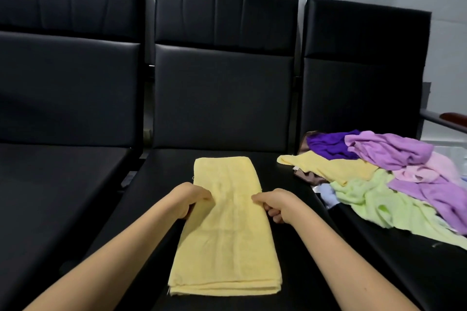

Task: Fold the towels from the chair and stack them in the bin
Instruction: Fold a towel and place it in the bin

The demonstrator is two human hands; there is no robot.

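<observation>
Towel (225, 247) folded long on chair seat (161, 171); left hand (192, 199), right hand (275, 206) pinch its side edges.

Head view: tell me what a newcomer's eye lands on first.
The yellow towel, folded into a long strip on the middle chair seat, stands out against the black. The left grip and right grip pinch its two long edges at mid-length. To the right, a jumbled pile of towels in purple, lilac, pink, green and yellow covers the next seat.
</observation>
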